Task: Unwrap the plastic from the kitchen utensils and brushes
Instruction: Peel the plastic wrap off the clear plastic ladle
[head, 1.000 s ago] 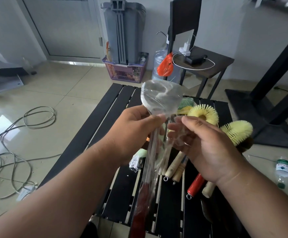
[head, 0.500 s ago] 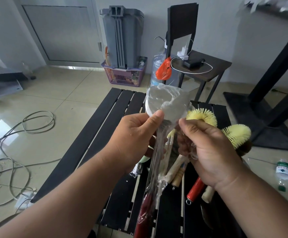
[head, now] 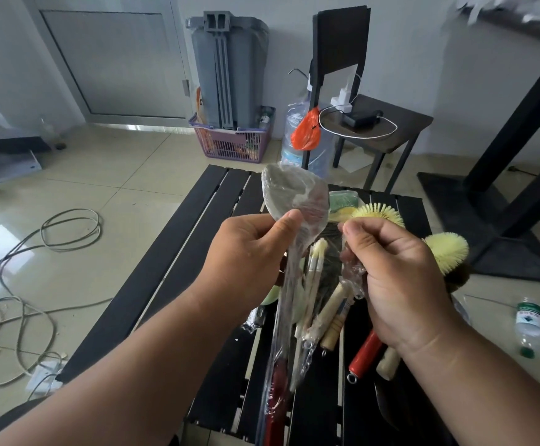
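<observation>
Left hand [head: 246, 255] has its fingers wrapped around the neck of a plastic-wrapped spatula [head: 289, 196], held up over the black slatted tabletop [head: 178, 268]. Right hand [head: 400, 278] is pinching a crumpled bit of the clear plastic wrap [head: 352, 275] just beside it. Yellow bristle brushes [head: 448, 252] and wooden-handled utensils [head: 333, 317] lie on the tabletop underneath.

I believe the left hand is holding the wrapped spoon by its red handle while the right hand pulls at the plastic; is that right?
Not quite: in the head view the left hand grips the wrapped spoon just below its bowl, not the red handle. The right hand does pull at the plastic.
</observation>
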